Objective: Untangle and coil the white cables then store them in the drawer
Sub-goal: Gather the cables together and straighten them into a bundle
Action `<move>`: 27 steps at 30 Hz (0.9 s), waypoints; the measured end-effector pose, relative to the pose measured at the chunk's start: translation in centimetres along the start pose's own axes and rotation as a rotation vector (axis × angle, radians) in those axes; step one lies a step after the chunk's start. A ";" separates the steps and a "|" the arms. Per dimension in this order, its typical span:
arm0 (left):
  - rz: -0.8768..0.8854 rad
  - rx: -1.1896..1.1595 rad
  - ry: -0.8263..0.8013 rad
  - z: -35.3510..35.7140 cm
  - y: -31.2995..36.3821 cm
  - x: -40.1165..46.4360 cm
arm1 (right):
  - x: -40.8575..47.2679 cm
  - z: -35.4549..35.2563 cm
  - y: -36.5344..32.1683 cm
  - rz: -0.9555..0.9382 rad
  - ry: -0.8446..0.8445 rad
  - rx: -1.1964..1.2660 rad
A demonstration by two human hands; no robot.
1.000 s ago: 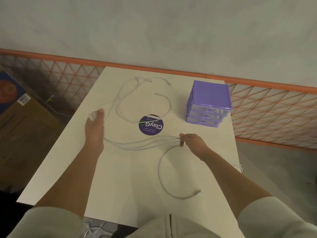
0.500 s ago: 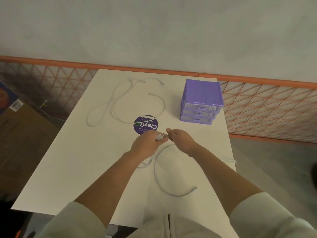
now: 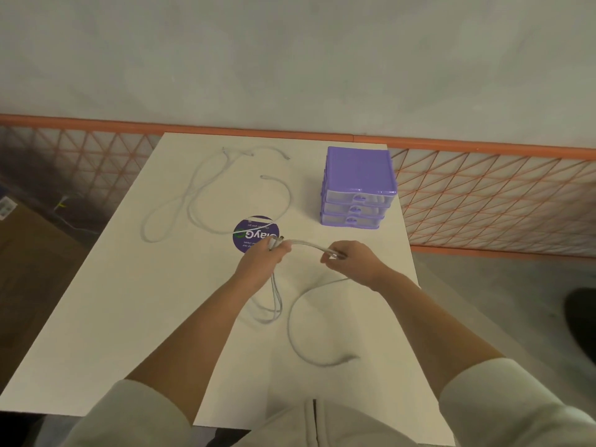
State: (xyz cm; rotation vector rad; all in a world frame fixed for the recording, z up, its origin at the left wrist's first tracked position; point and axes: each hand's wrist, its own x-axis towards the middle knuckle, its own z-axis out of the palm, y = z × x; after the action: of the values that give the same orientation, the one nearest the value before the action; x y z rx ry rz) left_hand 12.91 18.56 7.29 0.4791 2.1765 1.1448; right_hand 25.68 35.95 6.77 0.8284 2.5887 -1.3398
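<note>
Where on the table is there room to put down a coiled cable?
Bare: the table's near-left part, beside the left hand. Also the strip right of the purple drawer unit. Crowded: far-left loose cables, round sticker.

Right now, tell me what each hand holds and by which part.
Both grip one white cable: the left hand holds gathered loops near a plug, the right hand pinches the strand further along.
</note>
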 end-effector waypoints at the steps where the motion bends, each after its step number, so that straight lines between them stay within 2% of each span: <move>1: 0.005 -0.004 0.000 -0.1 0.0 0.0 | -0.1 0.0 0.6 0.012 0.014 -0.055; 9: -0.015 -0.052 0.058 -0.7 -1.5 0.4 | -1.7 -1.6 3.9 0.231 0.065 -0.096; 14: -0.008 0.054 0.073 -0.7 -2.6 1.1 | -1.4 -3.5 4.2 0.195 0.091 -0.115; 17: -0.034 0.038 0.115 -1.2 -2.8 1.5 | -1.6 -4.3 4.1 0.220 0.078 -0.093; 21: -0.089 -0.003 0.208 -2.6 -3.8 2.6 | -2.0 -5.8 5.5 0.289 -0.012 -0.019; 24: -0.098 -0.005 0.245 -3.4 -4.2 3.2 | -1.9 -6.5 6.4 0.250 -0.119 0.062; 27: -0.119 -0.039 0.281 -3.5 -4.9 3.6 | -1.9 -6.2 7.0 0.250 -0.154 -0.004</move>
State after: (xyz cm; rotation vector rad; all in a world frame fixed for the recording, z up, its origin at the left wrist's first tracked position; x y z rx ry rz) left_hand 7.70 15.77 3.43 0.1761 2.3786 1.2477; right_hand 31.84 43.27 6.11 0.9690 2.2837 -1.2721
